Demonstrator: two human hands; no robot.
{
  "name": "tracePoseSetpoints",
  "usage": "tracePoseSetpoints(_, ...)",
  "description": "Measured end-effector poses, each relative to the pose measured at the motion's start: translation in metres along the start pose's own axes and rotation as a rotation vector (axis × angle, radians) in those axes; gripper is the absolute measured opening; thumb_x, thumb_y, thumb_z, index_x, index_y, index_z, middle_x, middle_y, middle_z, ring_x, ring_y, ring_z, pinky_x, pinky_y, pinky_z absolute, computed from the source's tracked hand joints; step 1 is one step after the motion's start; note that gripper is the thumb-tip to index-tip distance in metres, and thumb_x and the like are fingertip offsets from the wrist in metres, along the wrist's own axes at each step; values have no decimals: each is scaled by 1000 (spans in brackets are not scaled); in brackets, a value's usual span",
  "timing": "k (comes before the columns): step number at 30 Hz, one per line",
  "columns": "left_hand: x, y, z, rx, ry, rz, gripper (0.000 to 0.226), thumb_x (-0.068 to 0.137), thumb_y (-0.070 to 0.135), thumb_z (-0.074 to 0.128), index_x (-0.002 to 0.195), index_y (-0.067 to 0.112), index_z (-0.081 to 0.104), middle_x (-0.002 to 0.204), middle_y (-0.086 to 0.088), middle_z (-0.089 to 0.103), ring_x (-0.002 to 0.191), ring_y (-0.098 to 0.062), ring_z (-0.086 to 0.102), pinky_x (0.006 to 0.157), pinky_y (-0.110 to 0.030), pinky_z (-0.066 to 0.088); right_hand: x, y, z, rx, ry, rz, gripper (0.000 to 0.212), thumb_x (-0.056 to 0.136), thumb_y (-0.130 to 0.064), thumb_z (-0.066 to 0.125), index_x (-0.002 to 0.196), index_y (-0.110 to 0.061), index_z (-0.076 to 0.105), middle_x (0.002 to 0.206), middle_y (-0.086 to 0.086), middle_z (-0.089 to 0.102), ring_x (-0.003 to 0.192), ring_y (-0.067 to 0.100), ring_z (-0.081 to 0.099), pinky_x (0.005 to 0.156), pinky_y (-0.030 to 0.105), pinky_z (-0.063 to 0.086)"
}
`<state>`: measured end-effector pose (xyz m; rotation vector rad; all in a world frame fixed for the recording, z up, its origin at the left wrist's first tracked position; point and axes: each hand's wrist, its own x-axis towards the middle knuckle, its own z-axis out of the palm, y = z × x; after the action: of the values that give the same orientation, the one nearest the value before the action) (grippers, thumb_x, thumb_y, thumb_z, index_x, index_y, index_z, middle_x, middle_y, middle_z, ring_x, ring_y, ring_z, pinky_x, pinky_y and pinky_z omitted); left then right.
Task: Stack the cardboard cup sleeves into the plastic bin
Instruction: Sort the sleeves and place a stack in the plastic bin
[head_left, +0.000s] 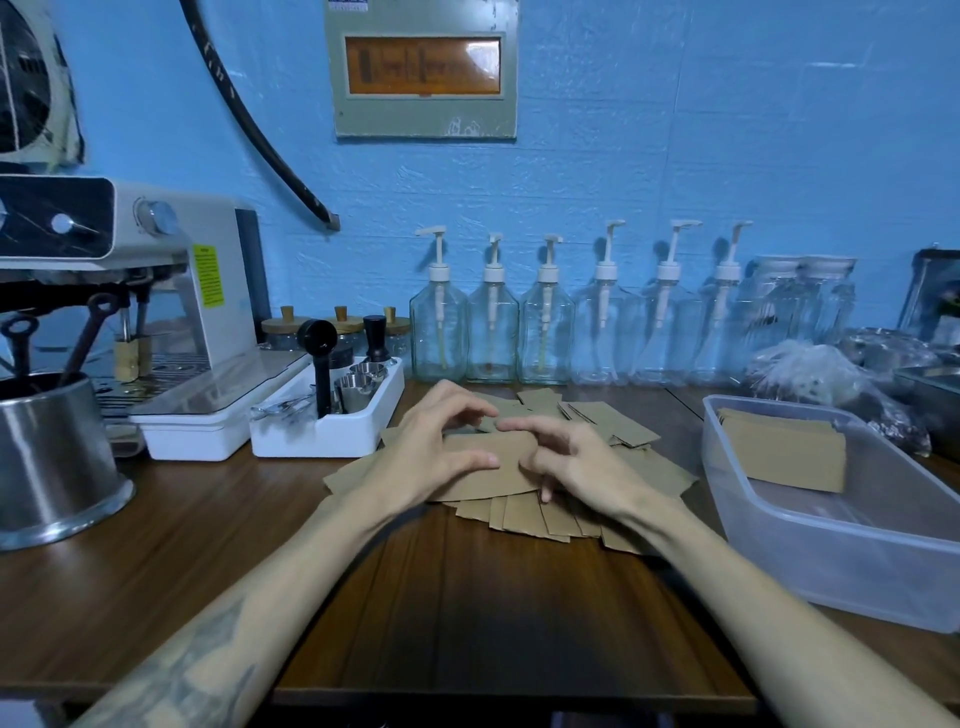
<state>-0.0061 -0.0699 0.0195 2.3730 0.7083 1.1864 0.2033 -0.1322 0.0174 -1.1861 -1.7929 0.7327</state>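
At the centre of the frame, both hands work the top flat sleeve (488, 467) of a fanned pile of cardboard cup sleeves (530, 514) on the dark wood-grain desk (467, 613). The left hand (431, 457) pinches its left end, thumb over, fingers curled; the right hand (576, 467) presses with bent fingers. Best to square a few sleeves edge to edge before lifting. At right, the translucent plastic bin (831, 525) holds a neat matte-brown stack (784, 452). Beyond, clear pump bottles (491, 322) line the wall.

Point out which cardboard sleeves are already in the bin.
The neat stack of sleeves at the far end of the plastic bin; the others lie fanned loose on the wooden counter, outside it.
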Motion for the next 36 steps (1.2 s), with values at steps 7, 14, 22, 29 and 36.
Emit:
tracePoseSetpoints(7, -1, -9, -7, 87, 9, -49, 35, 73, 49, 78, 104, 36, 70, 99, 14, 67, 96, -3, 60, 81, -22, 48, 2, -2, 2, -37, 68, -46, 37, 92, -10, 69, 121, -34, 67, 74, 14, 49, 58, 21, 42, 54, 22, 49)
tracePoseSetpoints(14, -7, -20, -8, 67, -23, -141, 31, 81, 41, 76, 109, 34, 66, 100, 13, 70, 89, -11, 64, 79, -34, 53, -1, 1, -6, -69, 132, -2, 32, 92, -10, 69, 118, -28, 66, 54, -17, 60, 48, 6, 50, 52, 19, 48)
tracePoseSetpoints(22, -4, -20, -5, 9, 75, -114, 28, 82, 38, 76, 107, 36, 65, 89, 3, 69, 75, -15, 60, 71, -35, 51, 4, -7, -10, -98, 202, -41, 27, 92, -11, 68, 106, -34, 68, 96, -2, 73, 76, 5, 65, 66, 22, 54)
tracePoseSetpoints(29, -6, -34, -12, 32, 83, -181, 28, 88, 36, 70, 113, 33, 58, 82, 1, 63, 72, -10, 56, 69, -25, 48, 12, 3, -39, -225, 416, 32, 27, 93, -12, 66, 104, -36, 67, 91, -12, 68, 87, 6, 61, 71, 10, 44)
tracePoseSetpoints(36, -2, -36, -5, 177, 1, -184, 23, 90, 46, 64, 109, 32, 61, 97, 10, 57, 90, -6, 56, 84, -32, 51, 13, 20, -54, -304, 503, 149, 26, 95, -13, 62, 117, -26, 67, 107, 3, 69, 101, 21, 61, 94, 35, 49)
